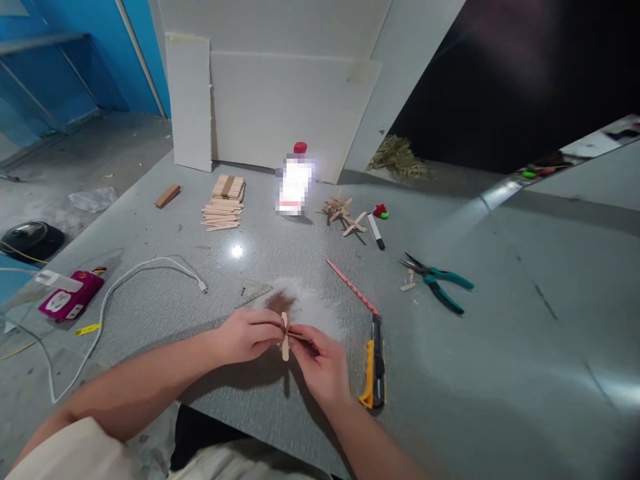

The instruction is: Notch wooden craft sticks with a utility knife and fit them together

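Note:
Both hands meet near the front edge of the grey table [500, 373]. My left hand [247, 335] pinches crossed wooden craft sticks [285, 337] from the left. On the other side my right hand [320, 363] has its fingers closed on the same sticks. One stick stands roughly upright between the fingertips, another lies across it. A yellow-and-black utility knife [374, 363] with a long extended blade lies just right of my right hand. A clear triangle ruler [253, 291] rests just beyond my left hand.
Teal-handled pliers [440, 281] lie to the right. At the back are a stack of craft sticks [223, 203], a red-capped bottle [296, 180], glued stick pieces [345, 215] and a marker [376, 231]. A white cable [145, 270] and a magenta power strip [73, 295] sit left.

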`<state>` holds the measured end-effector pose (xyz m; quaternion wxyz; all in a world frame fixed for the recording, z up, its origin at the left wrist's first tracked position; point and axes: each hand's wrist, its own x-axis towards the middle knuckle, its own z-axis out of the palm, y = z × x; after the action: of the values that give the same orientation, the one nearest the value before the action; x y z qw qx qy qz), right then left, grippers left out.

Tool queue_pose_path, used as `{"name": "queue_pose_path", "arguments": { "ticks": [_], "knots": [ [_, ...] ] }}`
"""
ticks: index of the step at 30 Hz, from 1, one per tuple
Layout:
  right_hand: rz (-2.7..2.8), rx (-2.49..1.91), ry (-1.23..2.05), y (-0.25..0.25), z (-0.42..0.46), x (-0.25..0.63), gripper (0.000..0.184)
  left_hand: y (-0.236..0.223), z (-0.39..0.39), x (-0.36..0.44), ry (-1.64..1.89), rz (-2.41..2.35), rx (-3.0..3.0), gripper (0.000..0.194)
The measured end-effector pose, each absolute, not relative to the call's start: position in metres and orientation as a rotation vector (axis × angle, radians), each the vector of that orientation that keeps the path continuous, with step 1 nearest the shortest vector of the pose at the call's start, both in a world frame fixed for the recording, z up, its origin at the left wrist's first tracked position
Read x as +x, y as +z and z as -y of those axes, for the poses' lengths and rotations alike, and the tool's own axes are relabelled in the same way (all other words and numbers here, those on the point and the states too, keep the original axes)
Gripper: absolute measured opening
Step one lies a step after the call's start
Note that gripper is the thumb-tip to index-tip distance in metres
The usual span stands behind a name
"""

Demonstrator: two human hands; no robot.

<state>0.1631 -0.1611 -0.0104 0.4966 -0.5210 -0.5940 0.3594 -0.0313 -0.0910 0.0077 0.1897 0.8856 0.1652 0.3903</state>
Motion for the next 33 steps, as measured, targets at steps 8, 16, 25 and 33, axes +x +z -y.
{"name": "queue_pose_path", "arguments": {
  "ticks": [8, 16, 25, 33],
  "knots": [
    [1.438, -1.179, 0.918, -0.013, 0.162, 0.162, 0.022, 0.009, 0.093, -0.037, 1.138, -0.445, 2.445, 0.010],
    [1.444, -1.156, 0.831, -0.004, 0.159, 0.158, 0.016, 0.012, 0.090, -0.037, 1.164, -0.457, 2.360, 0.008],
    [1.480, -1.214, 0.783, 0.000, 0.155, 0.158, 0.012, 0.004, 0.083, -0.040, 1.127, -0.527, 2.278, 0.011],
    [1.465, -1.275, 0.784, 0.001, 0.151, 0.155, 0.013, -0.010, 0.075, -0.041, 1.012, -0.493, 2.211, 0.019]
  ]
}}
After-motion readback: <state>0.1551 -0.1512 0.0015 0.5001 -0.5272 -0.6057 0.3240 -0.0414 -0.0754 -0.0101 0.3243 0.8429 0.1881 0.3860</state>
